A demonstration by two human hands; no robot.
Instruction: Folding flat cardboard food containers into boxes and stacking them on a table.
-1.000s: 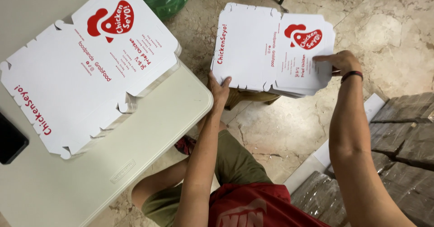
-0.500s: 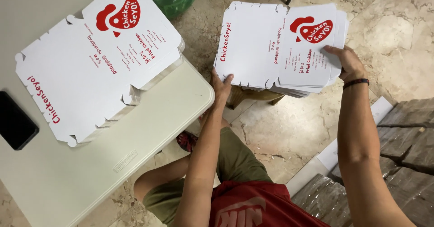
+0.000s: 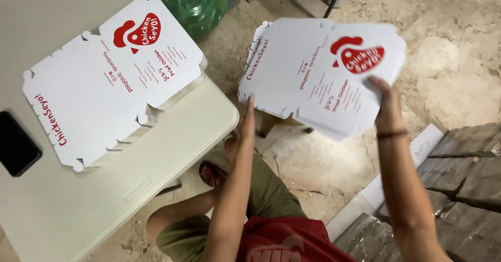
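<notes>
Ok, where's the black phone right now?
The flat black phone lies at the head view's far left edge on the pale table, beside the white flattened cardboard boxes.

worktop: cream, plastic | on it: stack of flat white boxes, black phone at left edge

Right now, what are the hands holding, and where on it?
A stack of flat white box blanks. The right hand grips its near right edge; the left hand steadies its near left edge.
</notes>
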